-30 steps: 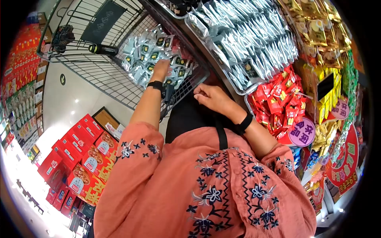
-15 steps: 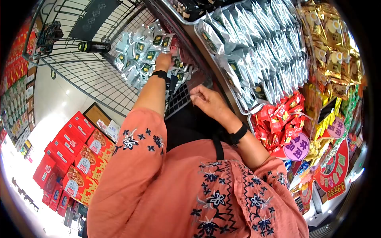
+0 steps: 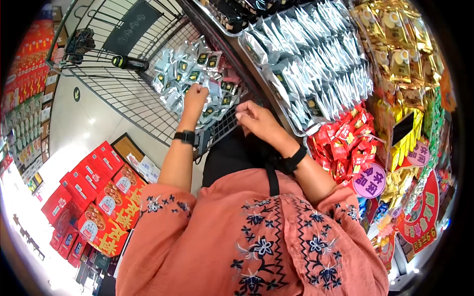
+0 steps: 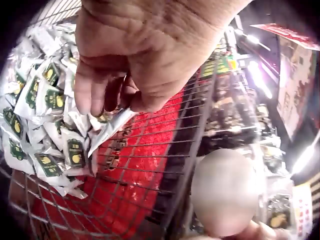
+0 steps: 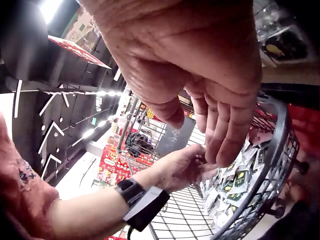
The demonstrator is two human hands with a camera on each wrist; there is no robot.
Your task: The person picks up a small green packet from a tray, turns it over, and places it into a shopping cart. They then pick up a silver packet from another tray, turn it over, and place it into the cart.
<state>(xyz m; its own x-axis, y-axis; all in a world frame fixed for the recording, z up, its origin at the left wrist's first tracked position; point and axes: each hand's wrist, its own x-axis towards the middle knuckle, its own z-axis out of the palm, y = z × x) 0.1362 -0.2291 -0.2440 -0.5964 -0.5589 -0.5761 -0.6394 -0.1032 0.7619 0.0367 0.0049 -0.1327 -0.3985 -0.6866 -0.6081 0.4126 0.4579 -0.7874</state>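
A wire shopping cart (image 5: 282,137) is the largest thing here, drawn up close beside the metal tray (image 3: 298,132), presumably so that packets need little carrying between the two. In the tray, silver packets (image 3: 316,61) stand on edge in tight rows; so packed, they probably prop one another up. Red packets (image 3: 344,143) are piled loosely by its near end. Inside the cart lies a heap of packets (image 3: 180,74), tilted every way, as if dropped rather than arranged.

The right hand (image 3: 259,121) hangs near the cart's edge, its fingers together and loosely bent, nothing seen in them. The left hand (image 3: 195,101) is over the heap, thumb and fingers clamped on a single packet (image 4: 109,132) by one end, likely because it is thin and soft; whether its lower end touches the heap I cannot tell.
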